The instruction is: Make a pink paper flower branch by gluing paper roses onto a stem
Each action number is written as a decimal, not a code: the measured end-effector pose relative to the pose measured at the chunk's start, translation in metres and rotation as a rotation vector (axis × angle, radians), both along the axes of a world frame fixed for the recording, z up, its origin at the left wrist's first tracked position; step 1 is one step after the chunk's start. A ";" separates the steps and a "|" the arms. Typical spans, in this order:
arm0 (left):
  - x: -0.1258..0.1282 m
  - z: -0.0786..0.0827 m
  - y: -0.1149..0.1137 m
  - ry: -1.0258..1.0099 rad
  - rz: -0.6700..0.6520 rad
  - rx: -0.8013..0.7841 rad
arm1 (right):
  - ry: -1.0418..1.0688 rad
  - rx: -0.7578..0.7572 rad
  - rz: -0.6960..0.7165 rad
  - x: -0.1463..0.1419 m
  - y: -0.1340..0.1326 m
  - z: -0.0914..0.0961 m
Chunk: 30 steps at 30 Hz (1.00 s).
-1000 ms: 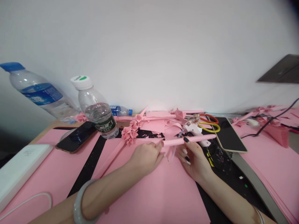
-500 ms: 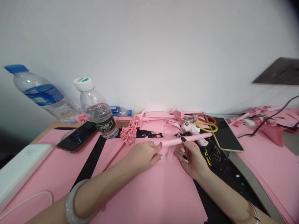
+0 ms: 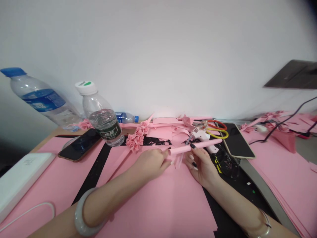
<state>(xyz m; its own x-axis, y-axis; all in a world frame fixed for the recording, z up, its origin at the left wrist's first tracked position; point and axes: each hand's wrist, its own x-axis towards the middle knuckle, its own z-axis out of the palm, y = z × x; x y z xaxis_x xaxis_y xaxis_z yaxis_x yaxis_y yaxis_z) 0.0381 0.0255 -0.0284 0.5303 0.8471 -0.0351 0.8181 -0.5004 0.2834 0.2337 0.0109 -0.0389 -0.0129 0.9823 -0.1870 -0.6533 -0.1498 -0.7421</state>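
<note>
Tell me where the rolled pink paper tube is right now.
In the head view, the tube is right of centre, held in the right hand, with its left end at the left hand.

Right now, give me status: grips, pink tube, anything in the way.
Right grip holding pink tube. Left grip at its left end. White glue gun close behind, possible obstruction.

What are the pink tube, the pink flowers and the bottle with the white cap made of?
Pink tube: matte, probably rolled paper; its end shows a curled edge.
Pink flowers: matte, seemingly paper, with crisp folded petals.
Bottle: clear, shiny, probably plastic; liquid shows through and light glints.
</note>
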 end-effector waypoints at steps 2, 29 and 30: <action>-0.003 0.001 0.000 -0.007 -0.044 -0.001 | 0.003 -0.004 0.000 0.000 0.000 0.000; 0.006 0.000 0.003 0.003 0.006 0.021 | 0.006 0.024 0.040 0.001 -0.001 0.000; 0.003 0.001 0.004 -0.002 -0.010 0.017 | 0.005 0.024 0.038 0.001 -0.001 0.000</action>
